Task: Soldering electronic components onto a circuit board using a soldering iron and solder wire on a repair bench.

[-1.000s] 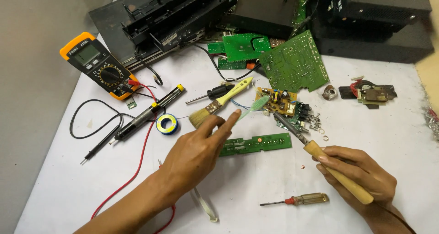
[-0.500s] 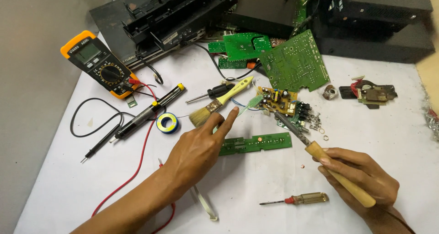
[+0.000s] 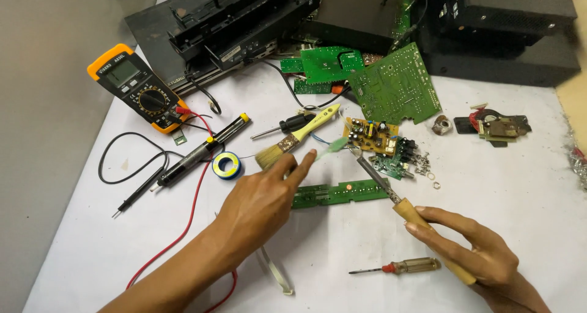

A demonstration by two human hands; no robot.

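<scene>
While gripping a wooden-handled soldering iron point(image 3: 391, 193) in right hand point(image 3: 474, 252), tip now nearer yellow board point(image 3: 370, 135); left hand point(image 3: 260, 206) empty, finger extended over strip board point(image 3: 339, 193), mid-tabletop.

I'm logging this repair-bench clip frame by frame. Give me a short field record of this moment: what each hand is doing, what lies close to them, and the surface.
Left hand: held above the table, forefinger stretched toward a long narrow green circuit board; holds nothing.
Right hand: grips the wooden handle of a soldering iron.
Iron tip: at the edge of a small yellow circuit board.
Near left hand: yellow-handled brush, solder spool.
Near right hand: small screwdriver, lying flat.
Far left: orange multimeter.
Surface: white table.
</scene>
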